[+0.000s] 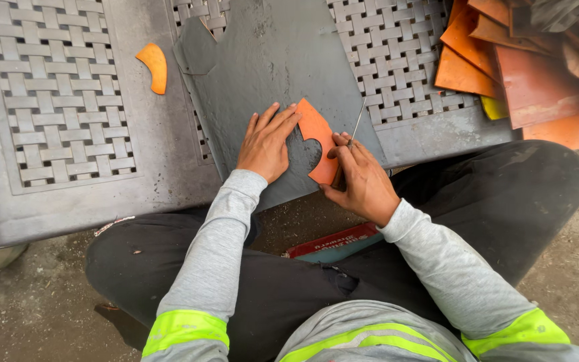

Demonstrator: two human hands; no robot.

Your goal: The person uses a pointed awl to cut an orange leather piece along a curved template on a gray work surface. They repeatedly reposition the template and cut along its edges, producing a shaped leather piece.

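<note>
1. Orange template (pixel 314 127) lies flat on the dark sheet (pixel 269 74), between my two hands, its long axis running away from me and slightly left.
2. My left hand (pixel 266 144) rests open, fingers spread flat, pressing the template's left edge.
3. My right hand (pixel 364 181) is closed around a thin metal scriber (pixel 356 124), its lower end at the template's right edge.
4. Sheet rests on the grey woven-pattern tabletop (pixel 61 100); an orange offcut (pixel 155 66) lies well apart to the left, stacked orange pieces (pixel 477 53) to the right.

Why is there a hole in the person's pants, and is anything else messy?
The black trousers have a small tear near the knee. A lone orange offcut lies apart on the grey table, and the orange sheets at the far right are heaped unevenly. Nothing looks spilled.
</note>
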